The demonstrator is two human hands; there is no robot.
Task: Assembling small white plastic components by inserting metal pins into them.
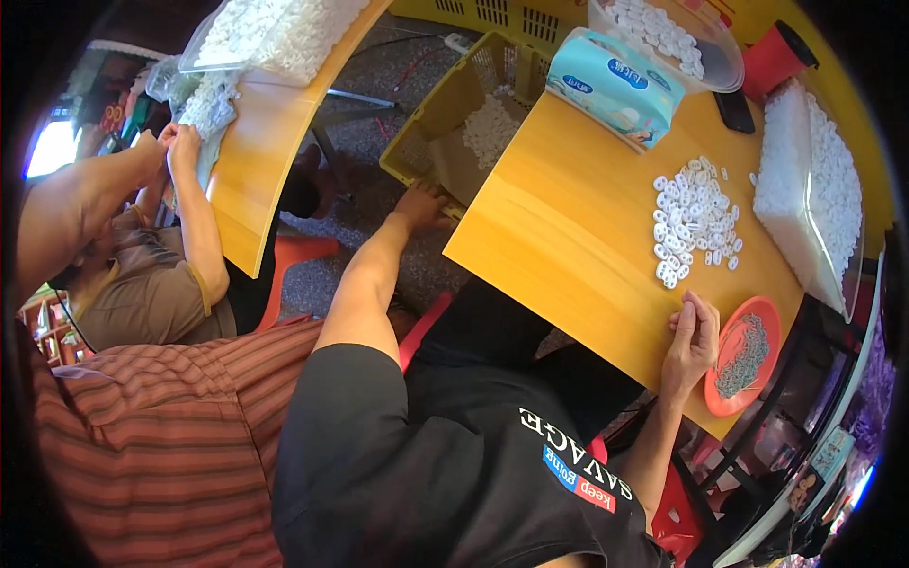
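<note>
My left hand (421, 206) is down beside the table's left corner, its fingers curled over the near rim of a yellow plastic crate (466, 72). Small white pieces (492, 131) lie inside that crate. On the wooden table (540, 204) my right hand (694, 339) rests near the front edge, thumb and fingers pinched together; whatever is between them is too small to make out. Just beyond it spreads a loose pile of small white oval pieces with holes (696, 218). Right beside this hand is a red-orange dish (722, 398) of small grey metal parts (743, 358).
A clear bin (805, 180) heaped with white pieces stands at the right. Farther back are a tissue pack (615, 87), another clear tub (727, 59), a dark phone (735, 112) and a red cylinder (776, 62). At left, people work by another table (256, 170); one wears striped clothing (170, 426).
</note>
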